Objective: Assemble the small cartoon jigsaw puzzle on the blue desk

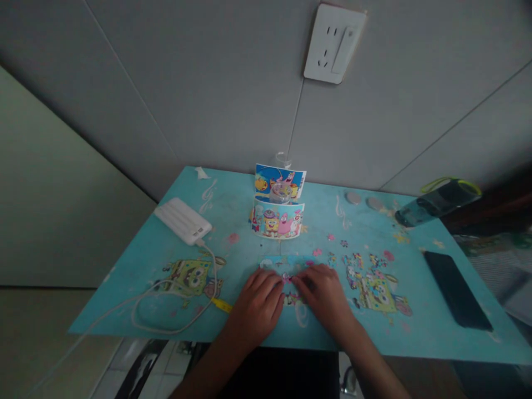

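A partly assembled jigsaw puzzle [305, 260] with a light blue top edge lies flat at the middle of the table's near side. My left hand [261, 296] rests over its left part, with the fingers bent and held together. From the right, my right hand [323, 291] reaches in with thumb and index finger pinched. Between the fingertips of both hands shows a small pink puzzle piece [286, 278], touched from either side. Loose puzzle pieces [353, 267] lie in a group to the right of my right hand. My hands hide much of the puzzle.
Two cartoon picture cards [277, 220] stand around clear cups [283, 160] at the back. A white power bank [183, 221] with a cable [166, 331] lies left. Right are round grey discs [353, 198], a lying bottle [438, 200] and a dark phone [457, 289].
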{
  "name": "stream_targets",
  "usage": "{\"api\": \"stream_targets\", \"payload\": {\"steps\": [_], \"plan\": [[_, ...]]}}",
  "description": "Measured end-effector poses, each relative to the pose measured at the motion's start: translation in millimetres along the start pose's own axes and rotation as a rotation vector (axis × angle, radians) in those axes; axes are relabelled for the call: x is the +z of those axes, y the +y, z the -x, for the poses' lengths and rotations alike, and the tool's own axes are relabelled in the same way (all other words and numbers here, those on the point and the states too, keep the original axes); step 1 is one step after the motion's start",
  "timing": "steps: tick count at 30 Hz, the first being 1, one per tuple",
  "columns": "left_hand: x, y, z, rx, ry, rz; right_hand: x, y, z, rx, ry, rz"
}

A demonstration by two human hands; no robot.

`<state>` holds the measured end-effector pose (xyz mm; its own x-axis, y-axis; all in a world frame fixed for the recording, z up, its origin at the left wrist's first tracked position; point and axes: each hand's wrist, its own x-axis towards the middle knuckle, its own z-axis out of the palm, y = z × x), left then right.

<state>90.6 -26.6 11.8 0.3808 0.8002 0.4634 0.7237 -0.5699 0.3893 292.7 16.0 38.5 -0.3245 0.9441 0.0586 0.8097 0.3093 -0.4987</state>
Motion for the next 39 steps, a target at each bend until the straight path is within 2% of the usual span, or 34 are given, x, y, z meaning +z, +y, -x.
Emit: {"api": "stream_targets", "payload": {"steps": [4,10,18,31,39], "plan": [[-1.4,1.3,-2.6,-0.013,-0.044,0.008,-1.9,-2.9,-0.2,0.017,-0.006,0.040],[-3.4,1.7,-4.6,-0.019,-0.074,0.016,-7.2,2.9,10.7,0.024,-0.019,-0.026],[-2.6,-5.1,0.5,-0.100,-0.003,0.070,3.4,-11.1,17.8,0.034,-0.037,0.032],[-3.1,-3.1,-0.9,-0.069,-0.019,0.023,8.5,-24.9,14.2,0.058,0.014,0.129],[-4.9,-1.4,1.5,0.002,-0.031,0.021,1.0,-11.8,17.4,0.041,0.064,0.054]]}}
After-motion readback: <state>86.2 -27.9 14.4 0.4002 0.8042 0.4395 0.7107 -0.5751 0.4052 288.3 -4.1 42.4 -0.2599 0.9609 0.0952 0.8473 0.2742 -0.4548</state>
